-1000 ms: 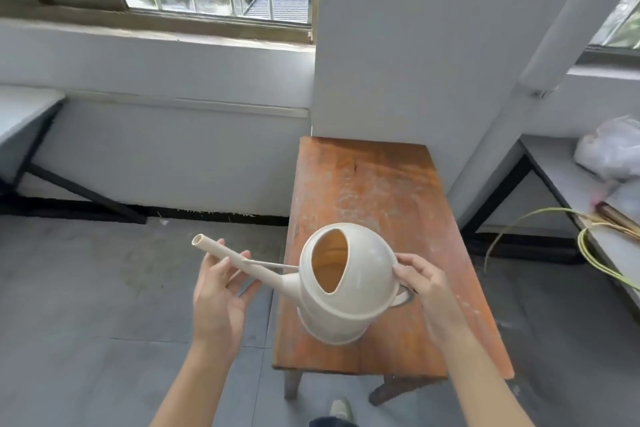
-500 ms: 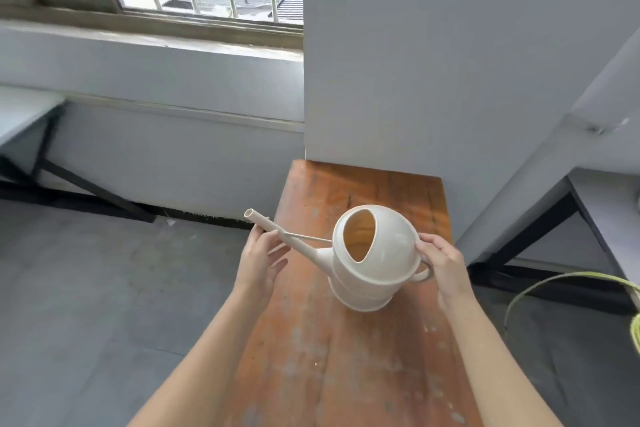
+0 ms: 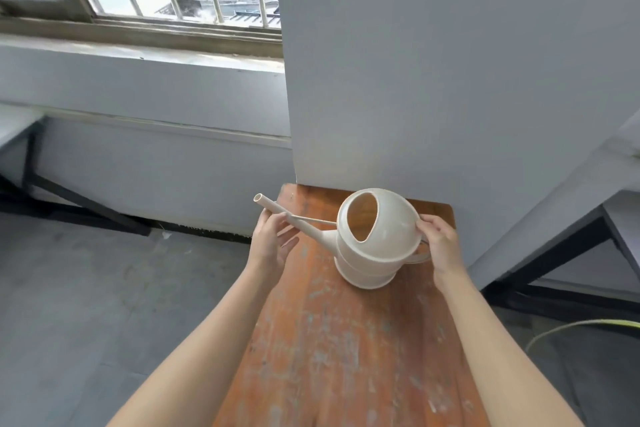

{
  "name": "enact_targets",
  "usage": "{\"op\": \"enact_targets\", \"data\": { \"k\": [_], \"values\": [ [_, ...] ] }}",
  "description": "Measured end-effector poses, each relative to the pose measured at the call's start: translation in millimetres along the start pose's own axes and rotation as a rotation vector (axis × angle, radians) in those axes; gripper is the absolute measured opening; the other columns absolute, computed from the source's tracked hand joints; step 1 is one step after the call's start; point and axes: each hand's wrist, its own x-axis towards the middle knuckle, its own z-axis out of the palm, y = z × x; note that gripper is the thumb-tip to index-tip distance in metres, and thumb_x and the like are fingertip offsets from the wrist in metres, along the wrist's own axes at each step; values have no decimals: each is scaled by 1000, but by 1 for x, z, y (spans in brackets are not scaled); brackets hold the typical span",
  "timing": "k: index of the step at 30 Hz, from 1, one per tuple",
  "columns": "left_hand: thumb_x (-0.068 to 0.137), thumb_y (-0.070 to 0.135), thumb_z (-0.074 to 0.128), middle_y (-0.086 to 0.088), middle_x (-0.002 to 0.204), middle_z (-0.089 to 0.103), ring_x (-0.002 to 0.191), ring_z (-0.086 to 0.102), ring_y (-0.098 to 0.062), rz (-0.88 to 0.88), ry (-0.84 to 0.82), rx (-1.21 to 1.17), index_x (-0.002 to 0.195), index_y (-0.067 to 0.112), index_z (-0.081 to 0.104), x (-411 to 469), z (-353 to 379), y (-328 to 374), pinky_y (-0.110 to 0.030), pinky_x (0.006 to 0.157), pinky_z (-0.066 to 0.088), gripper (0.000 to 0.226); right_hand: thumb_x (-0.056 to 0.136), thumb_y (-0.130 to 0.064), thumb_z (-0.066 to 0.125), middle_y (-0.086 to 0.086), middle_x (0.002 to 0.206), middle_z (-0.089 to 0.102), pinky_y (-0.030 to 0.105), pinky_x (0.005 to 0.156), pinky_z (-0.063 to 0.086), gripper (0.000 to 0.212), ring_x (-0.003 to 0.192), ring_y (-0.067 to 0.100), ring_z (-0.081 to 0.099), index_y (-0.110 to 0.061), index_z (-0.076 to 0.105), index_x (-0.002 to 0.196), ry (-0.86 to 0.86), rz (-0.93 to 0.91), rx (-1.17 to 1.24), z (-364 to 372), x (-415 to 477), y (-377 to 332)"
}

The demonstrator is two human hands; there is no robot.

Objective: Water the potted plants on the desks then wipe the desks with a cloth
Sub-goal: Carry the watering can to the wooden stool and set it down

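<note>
Cream watering can (image 3: 375, 239) held in both hands at frame centre.

Left hand (image 3: 272, 243) cradles the spout with loosely curled fingers; right hand (image 3: 438, 241) grips its rear by the handle, above the orange counter (image 3: 346, 340).

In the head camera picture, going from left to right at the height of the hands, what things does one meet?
Left hand → spout → watering can → right hand → black desk frame.
</note>
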Motion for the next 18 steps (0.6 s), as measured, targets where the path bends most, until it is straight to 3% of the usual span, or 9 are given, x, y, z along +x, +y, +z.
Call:
{"op": "enact_targets", "data": {
  "k": [12,14,18],
  "values": [
    [93,15,41,-3,92,56,93,57,-25,-1,-6,19,89,29,54,34,5,-7,-38,92,42,19,90,-11,49,-6,81,59,19,69,39,12,92,17,52,-10,61,93,3,-43,-40,10,31,6],
    [94,17,41,-2,96,58,98,57,-26,-8,-1,45,100,28,55,33,3,-7,-38,92,42,18,90,-15,49,-5,89,61,20,75,43,14,97,17,53,-13,61,98,-8,-44,-70,9,31,8],
    [96,19,40,-8,108,57,102,56,-27,-28,47,49,136,17,38,17,-11,-5,-38,88,44,40,90,-31,49,9,128,53,38,103,40,35,117,22,51,-17,55,122,123,-25,-134,7,19,14]
  ]
}}
